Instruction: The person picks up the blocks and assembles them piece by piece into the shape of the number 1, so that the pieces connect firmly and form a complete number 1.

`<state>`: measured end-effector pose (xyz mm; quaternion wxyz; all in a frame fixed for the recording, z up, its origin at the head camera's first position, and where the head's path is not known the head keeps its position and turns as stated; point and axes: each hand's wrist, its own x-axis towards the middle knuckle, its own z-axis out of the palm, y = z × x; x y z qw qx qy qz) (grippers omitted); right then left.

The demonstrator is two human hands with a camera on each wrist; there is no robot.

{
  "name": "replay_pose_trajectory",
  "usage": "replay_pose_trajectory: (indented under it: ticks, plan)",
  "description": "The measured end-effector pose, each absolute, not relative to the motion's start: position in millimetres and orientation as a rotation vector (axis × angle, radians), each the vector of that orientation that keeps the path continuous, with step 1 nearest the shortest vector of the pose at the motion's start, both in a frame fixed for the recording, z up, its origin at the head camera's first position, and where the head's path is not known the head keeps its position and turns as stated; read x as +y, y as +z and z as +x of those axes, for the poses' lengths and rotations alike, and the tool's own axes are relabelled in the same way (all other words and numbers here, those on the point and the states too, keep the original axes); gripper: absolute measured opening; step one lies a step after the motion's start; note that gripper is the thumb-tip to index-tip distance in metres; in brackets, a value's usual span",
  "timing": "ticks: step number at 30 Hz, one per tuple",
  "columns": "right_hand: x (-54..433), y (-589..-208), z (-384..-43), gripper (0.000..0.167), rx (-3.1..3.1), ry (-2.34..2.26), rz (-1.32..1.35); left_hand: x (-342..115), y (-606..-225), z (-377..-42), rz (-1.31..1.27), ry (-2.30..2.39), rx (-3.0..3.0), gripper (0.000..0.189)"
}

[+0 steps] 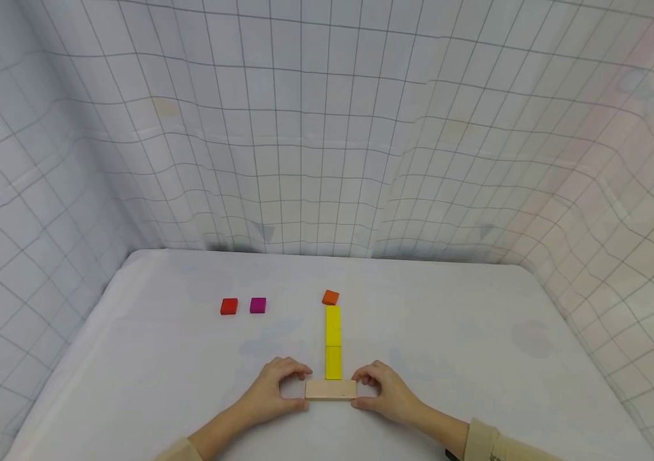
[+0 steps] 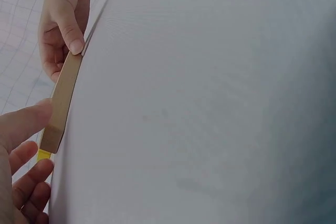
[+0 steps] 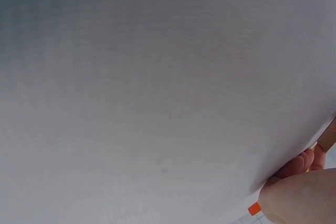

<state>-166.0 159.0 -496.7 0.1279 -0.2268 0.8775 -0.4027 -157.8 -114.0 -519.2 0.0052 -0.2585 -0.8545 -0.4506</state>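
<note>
A plain wooden block (image 1: 330, 390) lies crosswise on the white table at the near end of a line of two yellow blocks, the far one (image 1: 333, 326) and the near one (image 1: 333, 363). At the wooden block's left end, my left hand (image 1: 274, 389) holds it between thumb and curled fingers. My right hand (image 1: 386, 392) pinches the right end, thumb on the near side and fingers on the far side. In the left wrist view, the left thumb (image 2: 31, 121) lies along the block. The right wrist view catches only a corner of the block (image 3: 328, 136).
A small orange block (image 1: 330, 297) sits askew at the far end of the yellow line. Farther left are a red block (image 1: 229, 306) and a purple block (image 1: 258, 305). Gridded white curtains (image 1: 327, 128) hang behind and at both sides of the table (image 1: 448, 320).
</note>
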Motion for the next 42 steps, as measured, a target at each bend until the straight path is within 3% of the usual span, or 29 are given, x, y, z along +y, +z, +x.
replay_pose_trajectory:
  ticks: [25,31,42]
  plan:
    - [162.2,-490.0,-174.8,0.037,2.460,-1.123,-0.715,-108.6,-523.9,-154.2,-0.736,-1.251,-2.709,0.029]
    - [167.6,-476.3,-199.0,0.045,2.287,-1.082,-0.676,-109.1,-522.1,-154.5,-0.712,-1.271,-2.751,0.029]
    - [172.0,-461.9,-265.5,0.035,2.503,-1.050,-0.826,-109.7,-523.4,-156.4,-0.725,-1.267,-2.747,0.030]
